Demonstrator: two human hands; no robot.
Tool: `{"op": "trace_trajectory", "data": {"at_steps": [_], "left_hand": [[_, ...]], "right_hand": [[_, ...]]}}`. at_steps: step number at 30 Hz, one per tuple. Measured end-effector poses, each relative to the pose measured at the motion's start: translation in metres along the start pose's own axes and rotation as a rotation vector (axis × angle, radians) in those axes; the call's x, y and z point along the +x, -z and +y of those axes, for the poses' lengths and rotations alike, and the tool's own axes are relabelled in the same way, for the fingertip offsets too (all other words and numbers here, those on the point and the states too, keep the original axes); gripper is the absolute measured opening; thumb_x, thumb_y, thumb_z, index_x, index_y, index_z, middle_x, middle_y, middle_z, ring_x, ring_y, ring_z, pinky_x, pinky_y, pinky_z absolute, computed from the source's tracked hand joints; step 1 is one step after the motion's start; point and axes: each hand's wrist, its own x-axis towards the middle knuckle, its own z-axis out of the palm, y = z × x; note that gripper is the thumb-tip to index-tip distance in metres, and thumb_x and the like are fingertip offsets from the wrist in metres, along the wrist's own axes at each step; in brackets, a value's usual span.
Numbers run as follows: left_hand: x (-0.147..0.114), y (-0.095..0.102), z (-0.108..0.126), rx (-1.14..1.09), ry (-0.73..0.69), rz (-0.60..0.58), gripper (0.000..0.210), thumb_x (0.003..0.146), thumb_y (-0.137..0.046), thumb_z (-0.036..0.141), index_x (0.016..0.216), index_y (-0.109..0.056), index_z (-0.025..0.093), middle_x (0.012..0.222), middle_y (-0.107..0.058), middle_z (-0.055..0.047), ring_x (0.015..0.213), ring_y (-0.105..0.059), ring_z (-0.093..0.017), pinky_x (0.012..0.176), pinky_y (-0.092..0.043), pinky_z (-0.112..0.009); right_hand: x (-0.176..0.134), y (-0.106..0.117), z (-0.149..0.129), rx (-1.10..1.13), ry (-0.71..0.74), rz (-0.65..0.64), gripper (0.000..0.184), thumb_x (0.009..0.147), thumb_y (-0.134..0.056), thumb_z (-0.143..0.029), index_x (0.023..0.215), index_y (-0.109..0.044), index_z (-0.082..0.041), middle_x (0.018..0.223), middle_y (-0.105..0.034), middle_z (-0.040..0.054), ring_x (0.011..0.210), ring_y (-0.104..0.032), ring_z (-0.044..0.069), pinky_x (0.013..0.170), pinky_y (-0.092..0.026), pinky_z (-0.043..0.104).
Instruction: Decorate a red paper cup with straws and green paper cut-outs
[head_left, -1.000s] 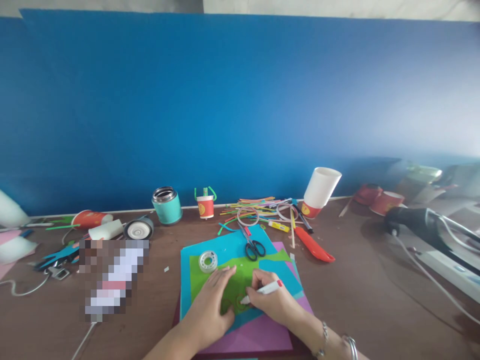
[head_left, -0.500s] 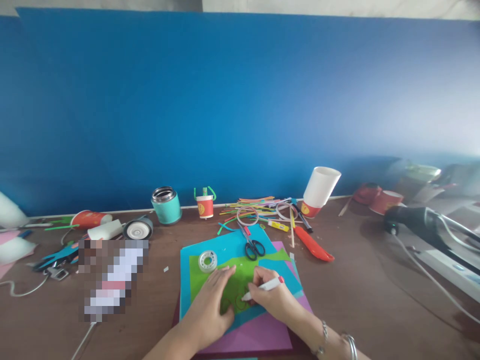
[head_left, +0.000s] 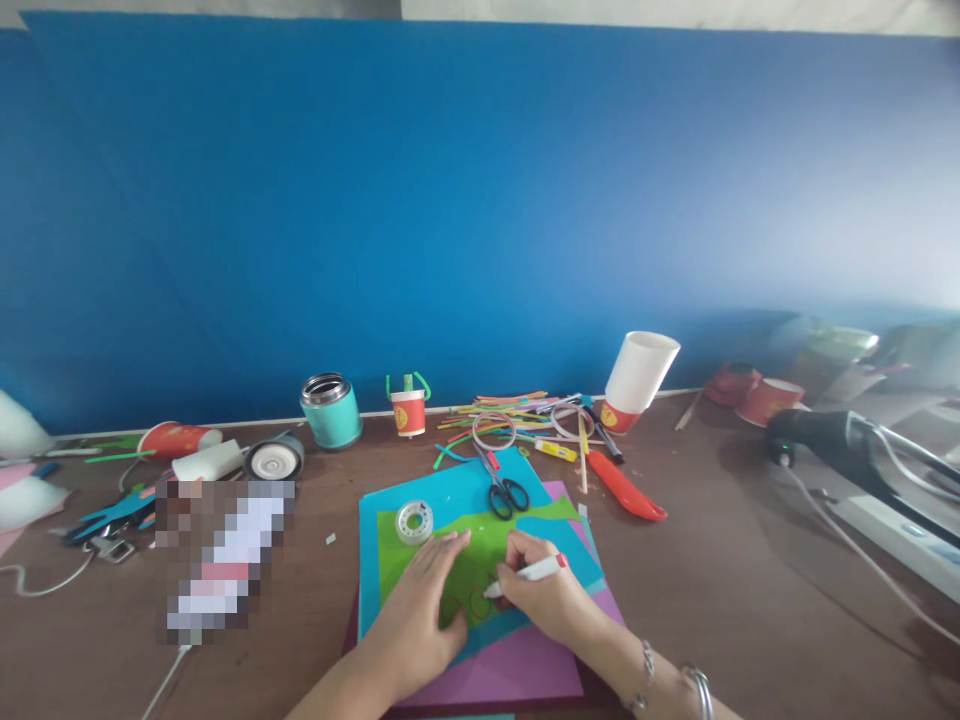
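My right hand (head_left: 541, 592) grips a white marker with a red end (head_left: 541, 570), its tip down on a green paper sheet (head_left: 491, 545). Drawn curved lines show on the green by the tip. Flat on the same sheet rests my left hand (head_left: 424, 605), fingers stretched and thumb apart, holding nothing. Under the green lie blue paper (head_left: 517, 475) and purple paper (head_left: 517, 675). A roll of clear tape (head_left: 414, 522) sits just beyond my left fingertips. Black-handled scissors (head_left: 508, 497) lie past my right hand.
Behind the papers are several coloured strips (head_left: 495, 408), a glue stick (head_left: 556, 450) and a red-handled cutter (head_left: 626, 490). Stacked paper cups (head_left: 641, 375) lean at the back. A teal jar (head_left: 331, 415) and a small decorated cup (head_left: 409, 413) stand left; a power strip (head_left: 900, 545) lies right.
The marker tip has shifted very slightly on the green paper beside the drawn lines. My left hand stays in place, and the view has moved a little.
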Motion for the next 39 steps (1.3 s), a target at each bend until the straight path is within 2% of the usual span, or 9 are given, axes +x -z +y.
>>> {"op": "trace_trajectory", "data": {"at_steps": [5,12,17,20,24,31,39], "left_hand": [[-0.0003,-0.0002,-0.0004,0.01,0.0,-0.011,0.078,0.066,-0.049,0.0,0.137,-0.028,0.025,0.14,-0.04,-0.008,0.131,-0.034,-0.027,0.106,-0.034,-0.049],[0.0003,0.0003,0.0004,0.004,0.01,-0.025,0.075,0.066,-0.048,0.002,0.136,-0.03,0.021,0.141,-0.039,-0.009,0.131,-0.033,-0.027,0.107,-0.032,-0.049],[0.0003,0.0011,0.0009,0.001,-0.001,-0.012,0.077,0.064,-0.047,0.001,0.136,-0.03,0.022,0.139,-0.041,-0.008,0.13,-0.034,-0.027,0.106,-0.034,-0.049],[-0.0001,0.0007,0.0004,0.007,-0.014,-0.004,0.076,0.065,-0.047,0.001,0.136,-0.03,0.023,0.139,-0.041,-0.009,0.13,-0.035,-0.027,0.106,-0.034,-0.05],[-0.0003,-0.0004,-0.0006,0.015,-0.013,-0.005,0.076,0.066,-0.048,0.002,0.136,-0.029,0.023,0.139,-0.041,-0.009,0.13,-0.035,-0.027,0.106,-0.034,-0.049],[-0.0002,-0.0008,-0.0013,0.018,-0.002,-0.013,0.078,0.065,-0.048,0.001,0.137,-0.028,0.023,0.141,-0.039,-0.009,0.131,-0.033,-0.027,0.106,-0.034,-0.05],[0.0008,0.0003,-0.0004,0.005,-0.011,-0.01,0.077,0.065,-0.048,0.001,0.136,-0.029,0.023,0.139,-0.041,-0.009,0.13,-0.035,-0.026,0.106,-0.034,-0.049]], "right_hand": [[0.0003,0.0002,0.0009,-0.018,-0.005,-0.01,0.022,0.066,-0.047,-0.015,0.052,-0.031,-0.022,0.049,-0.042,-0.0068,0.047,-0.053,0.01,0.041,-0.036,0.018],[-0.0014,0.0006,-0.0009,-0.035,0.001,-0.044,0.022,0.066,-0.047,-0.016,0.052,-0.031,-0.022,0.047,-0.047,-0.0064,0.047,-0.055,0.01,0.04,-0.033,0.017],[-0.0013,0.0,0.002,-0.115,0.03,-0.026,0.022,0.064,-0.048,-0.015,0.05,-0.032,-0.022,0.045,-0.05,-0.0058,0.046,-0.052,0.01,0.042,-0.032,0.018],[-0.0009,0.0004,0.0021,-0.057,0.013,-0.044,0.021,0.066,-0.048,-0.016,0.052,-0.034,-0.022,0.044,-0.051,-0.0059,0.047,-0.054,0.011,0.043,-0.034,0.018],[0.0003,-0.0002,0.0031,0.041,-0.036,-0.039,0.02,0.068,-0.047,-0.018,0.054,-0.034,-0.022,0.048,-0.049,-0.0065,0.046,-0.056,0.011,0.041,-0.036,0.018],[0.0002,-0.0011,0.0034,-0.04,0.0,-0.015,0.022,0.066,-0.047,-0.016,0.052,-0.031,-0.022,0.049,-0.046,-0.0064,0.047,-0.056,0.011,0.04,-0.034,0.017],[0.0,-0.0006,0.0001,-0.064,0.006,-0.024,0.022,0.067,-0.048,-0.017,0.052,-0.033,-0.022,0.047,-0.05,-0.0057,0.048,-0.054,0.01,0.043,-0.034,0.018]]}}
